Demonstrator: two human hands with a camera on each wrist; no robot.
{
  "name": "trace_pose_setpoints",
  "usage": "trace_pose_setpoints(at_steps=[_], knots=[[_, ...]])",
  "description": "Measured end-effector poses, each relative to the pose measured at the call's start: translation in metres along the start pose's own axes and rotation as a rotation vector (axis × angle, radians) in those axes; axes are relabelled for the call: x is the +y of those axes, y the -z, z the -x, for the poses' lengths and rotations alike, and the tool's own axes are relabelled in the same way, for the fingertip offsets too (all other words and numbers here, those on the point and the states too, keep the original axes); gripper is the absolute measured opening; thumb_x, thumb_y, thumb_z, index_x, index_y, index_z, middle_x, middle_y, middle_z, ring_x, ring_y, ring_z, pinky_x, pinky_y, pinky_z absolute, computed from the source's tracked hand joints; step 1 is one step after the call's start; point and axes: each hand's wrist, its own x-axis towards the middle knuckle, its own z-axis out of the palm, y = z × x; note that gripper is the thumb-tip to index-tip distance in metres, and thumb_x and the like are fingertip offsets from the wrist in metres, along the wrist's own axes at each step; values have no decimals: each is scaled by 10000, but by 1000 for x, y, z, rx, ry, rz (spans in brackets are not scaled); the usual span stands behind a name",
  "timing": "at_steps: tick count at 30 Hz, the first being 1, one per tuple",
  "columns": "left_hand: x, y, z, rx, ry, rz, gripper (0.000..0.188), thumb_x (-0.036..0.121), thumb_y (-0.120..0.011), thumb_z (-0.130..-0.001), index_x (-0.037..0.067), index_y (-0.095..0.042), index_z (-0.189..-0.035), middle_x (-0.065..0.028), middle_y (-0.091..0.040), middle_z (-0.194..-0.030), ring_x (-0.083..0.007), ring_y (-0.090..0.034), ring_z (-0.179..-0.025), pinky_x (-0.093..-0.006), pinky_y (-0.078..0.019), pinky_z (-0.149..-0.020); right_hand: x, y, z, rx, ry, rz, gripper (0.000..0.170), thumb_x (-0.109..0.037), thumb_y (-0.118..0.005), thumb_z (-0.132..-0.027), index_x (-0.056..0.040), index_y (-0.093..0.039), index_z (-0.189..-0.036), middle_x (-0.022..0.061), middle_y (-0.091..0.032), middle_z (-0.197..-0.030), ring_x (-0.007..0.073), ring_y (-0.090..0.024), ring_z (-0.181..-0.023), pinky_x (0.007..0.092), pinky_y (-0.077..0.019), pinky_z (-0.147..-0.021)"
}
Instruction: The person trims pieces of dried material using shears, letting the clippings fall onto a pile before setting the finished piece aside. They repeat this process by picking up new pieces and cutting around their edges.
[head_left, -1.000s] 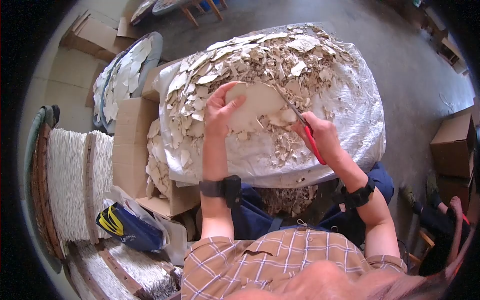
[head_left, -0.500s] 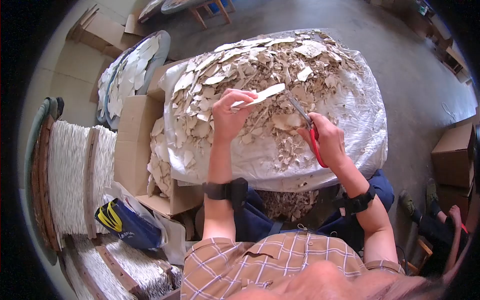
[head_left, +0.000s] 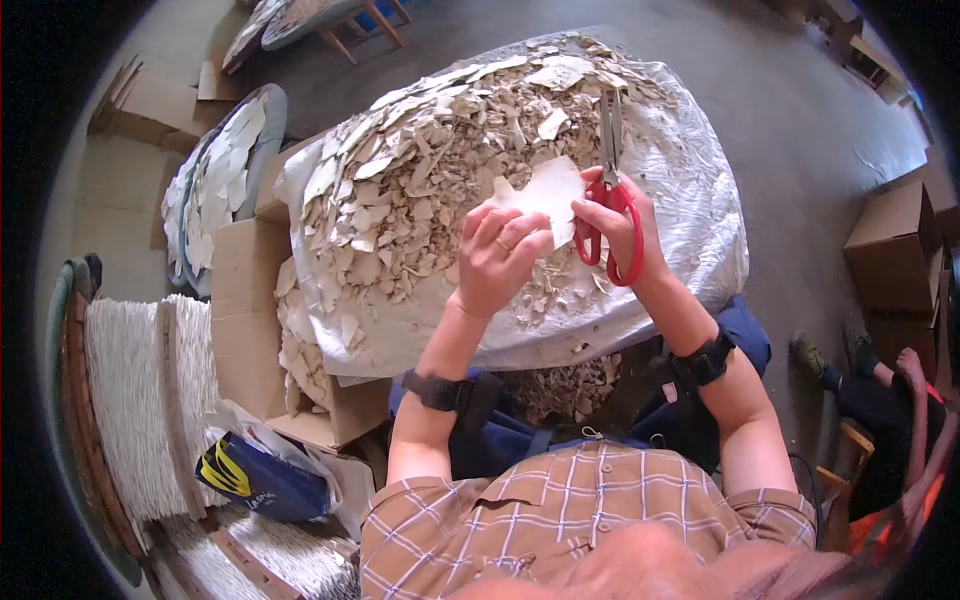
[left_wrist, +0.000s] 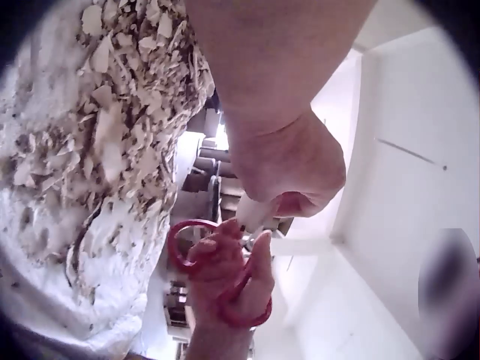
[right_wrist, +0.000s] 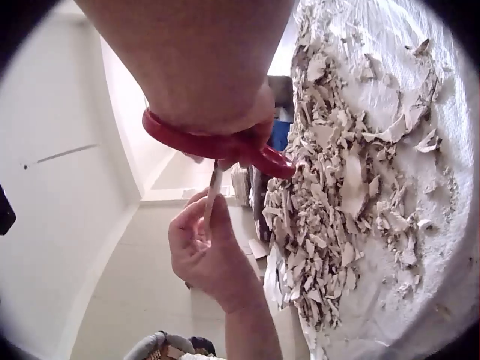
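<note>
My left hand [head_left: 497,262] pinches a thin, pale, flat piece [head_left: 556,192] with an uneven outline, held over the heap on the sheet. A ring shows on one of its fingers. In my right hand [head_left: 640,215] is a pair of red-handled scissors [head_left: 611,140], the blades pointing away from me. Thumb and fingertips of this hand also meet the right edge of the piece. In the right wrist view, the piece [right_wrist: 211,214] is edge-on between the left thumb and fingers. The left wrist view shows the red scissor loops [left_wrist: 244,304] around the right hand.
A heap of pale flakes and scraps [head_left: 400,190] covers much of the white plastic sheet [head_left: 690,190]. Left of it stand an open cardboard box [head_left: 245,310], stacked white sheets [head_left: 125,400] and a blue bag [head_left: 265,480]. Another person's legs [head_left: 850,390] show at right.
The piece has turned from edge-on to face-up. My left hand moved right, closer to the right hand. The scissors swung from pointing at the piece to pointing straight away.
</note>
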Motion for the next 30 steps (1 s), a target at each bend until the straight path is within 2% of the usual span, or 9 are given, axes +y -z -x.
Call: trace_pose_setpoints(at_steps=[2, 5, 8, 11, 12, 14, 22, 26, 30], knots=[[1, -2, 1, -75, -11, 8, 175, 37, -626, -638, 120, -575, -784, 14, -608, -918, -188, -541, -814, -348, -406, -762, 4, 5, -2, -1, -35, -12, 257, -4, -585, -746, -8, -484, -982, 13, -485, -651, 74, -465, -457, 212, -374, -381], [5, 7, -7, -176, 23, -13, 391, 203, -672, -684, 129, -534, -1042, -31, -522, -1128, -199, -477, -1026, -376, -370, -881, 6, 11, -5, 65, 132, 198, 243, 10, -572, -721, -21, -514, -956, -19, -492, -675, 50, -472, -594, 200, -413, -554], [0, 8, -3, -135, 162, 45, 704, 404, -682, -714, 93, -366, -1262, -98, -400, -1281, -259, -355, -1199, -420, -319, -967, 0, 13, -7, 98, 226, 286, 258, 14, -575, -722, -21, -512, -970, -26, -497, -689, 52, -474, -591, 199, -415, -548], [-17, -6, 11, 318, 872, 619, 668, 308, -688, -735, 32, -364, -1249, -138, -448, -1217, -248, -447, -1123, -408, -415, -888, -1, 9, -5, 151, 199, 196, 274, 20, -579, -726, -16, -505, -988, -11, -500, -691, 60, -487, -598, 195, -422, -549], [-17, -8, 17, 319, 872, 618, 668, 308, -688, -735, 32, -364, -1249, -138, -448, -1217, -248, -447, -1123, -408, -415, -888, -1, 8, -5, 193, 182, 110, 274, 23, -579, -728, -12, -500, -989, -5, -501, -690, 63, -493, -600, 197, -426, -545], [-16, -15, 28, 113, 1352, 1569, 565, 238, -662, -772, 10, -385, -1208, -132, -527, -1098, -234, -560, -974, -351, -503, -763, 2, 10, -8, 224, 157, 106, 263, 32, -572, -734, -5, -491, -981, 4, -493, -684, 70, -500, -593, 204, -436, -528], [-28, -10, 11, 395, 1428, 1400, 208, 125, -535, -817, -8, -538, -978, -97, -616, -899, -196, -624, -768, -280, -529, -581, 8, -7, 8, -31, 46, 225, 202, -74, -594, -791, -13, -492, -955, 4, -522, -650, 63, -489, -517, 200, -405, -470], [-74, 14, 20, 470, 1541, 1323, 240, 77, -529, -773, -13, -535, -995, -73, -605, -816, -141, -574, -669, -253, -415, -458, -10, -3, 18, -403, -162, 277, 225, -266, -516, -869, -41, -533, -877, -3, -528, -636, 58, -492, -523, 197, -407, -476], [-82, 29, 24, 407, 1484, 1290, 388, 66, -541, -710, -81, -485, -1065, -118, -599, -839, -146, -597, -668, -232, -455, -447, -5, 2, 28, -634, -338, 482, 289, -332, -468, -891, -59, -526, -966, 0, -531, -616, 50, -477, -503, 180, -361, -438]])
